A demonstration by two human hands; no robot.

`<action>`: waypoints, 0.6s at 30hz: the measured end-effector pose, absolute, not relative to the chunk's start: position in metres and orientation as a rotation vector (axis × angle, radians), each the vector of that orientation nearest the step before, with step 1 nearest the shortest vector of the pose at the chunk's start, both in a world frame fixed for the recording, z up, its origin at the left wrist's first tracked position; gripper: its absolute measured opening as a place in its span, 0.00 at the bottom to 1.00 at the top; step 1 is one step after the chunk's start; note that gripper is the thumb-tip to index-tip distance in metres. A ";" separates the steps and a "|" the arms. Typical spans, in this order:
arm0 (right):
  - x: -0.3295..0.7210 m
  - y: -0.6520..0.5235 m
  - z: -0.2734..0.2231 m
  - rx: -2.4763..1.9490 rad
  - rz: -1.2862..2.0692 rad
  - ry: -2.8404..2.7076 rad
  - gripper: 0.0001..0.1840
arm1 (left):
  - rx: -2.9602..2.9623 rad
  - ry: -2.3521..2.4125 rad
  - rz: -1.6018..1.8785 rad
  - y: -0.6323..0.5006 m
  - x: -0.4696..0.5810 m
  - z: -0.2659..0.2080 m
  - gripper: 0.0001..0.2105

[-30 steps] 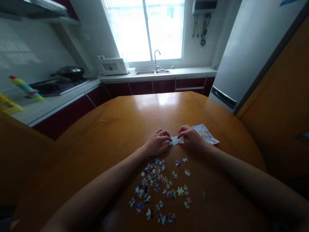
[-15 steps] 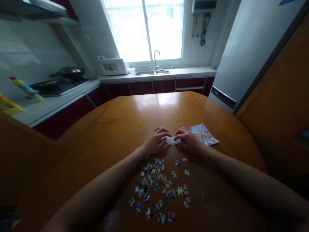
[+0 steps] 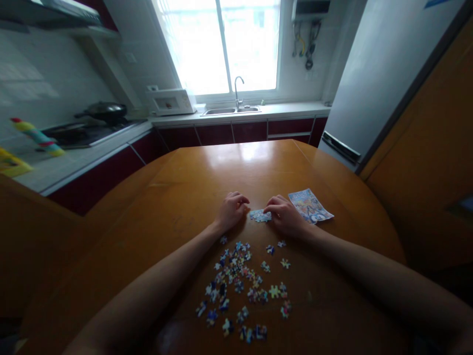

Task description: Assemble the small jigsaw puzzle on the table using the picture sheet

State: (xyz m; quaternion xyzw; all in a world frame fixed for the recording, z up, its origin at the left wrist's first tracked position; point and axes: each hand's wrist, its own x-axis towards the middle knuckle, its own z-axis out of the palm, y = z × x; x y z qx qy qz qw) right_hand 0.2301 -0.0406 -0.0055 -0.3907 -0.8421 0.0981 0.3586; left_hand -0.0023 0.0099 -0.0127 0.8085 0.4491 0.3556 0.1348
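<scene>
A small joined strip of pale blue puzzle pieces [image 3: 259, 215] lies flat near the middle of the wooden table [image 3: 185, 187]. At its right end, my right hand [image 3: 286, 216] has its fingers bent onto the pieces, thumb side hidden in part. Just left of the strip rests my left hand [image 3: 232, 211], apart from it, fingers loosely curved with a gap at the thumb and nothing visible in them. Closer to me, between my forearms, many loose puzzle pieces [image 3: 238, 266] are scattered, several of them off to the right of the main pile.
A printed picture sheet [image 3: 310, 205] lies right of my right hand, partly behind it. Beyond the table are a sink [image 3: 231, 111], a microwave [image 3: 172, 102], and a stove with a pan [image 3: 105, 111]. A fridge [image 3: 384, 84] stands at the right.
My left hand has let go of the strip's left end and moved a little left. The strip sits slightly further left, with my right hand still on it.
</scene>
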 end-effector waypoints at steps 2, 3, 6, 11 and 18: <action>0.227 -0.044 -0.005 -0.983 0.256 -2.218 0.18 | 2.349 1.311 1.021 0.010 -0.002 -0.013 0.09; 0.226 -0.045 -0.005 -0.976 0.255 -2.244 0.19 | 2.353 1.313 1.016 0.010 -0.002 -0.013 0.09; 0.224 -0.048 -0.006 -0.973 0.229 -2.317 0.19 | 2.370 1.303 1.001 0.009 -0.002 -0.011 0.08; 0.223 -0.048 -0.006 -0.980 0.203 -2.360 0.19 | 2.369 1.301 0.986 0.007 0.000 -0.007 0.08; 0.223 -0.048 -0.006 -0.984 0.199 -2.376 0.19 | 2.350 1.296 0.987 0.008 0.000 -0.009 0.08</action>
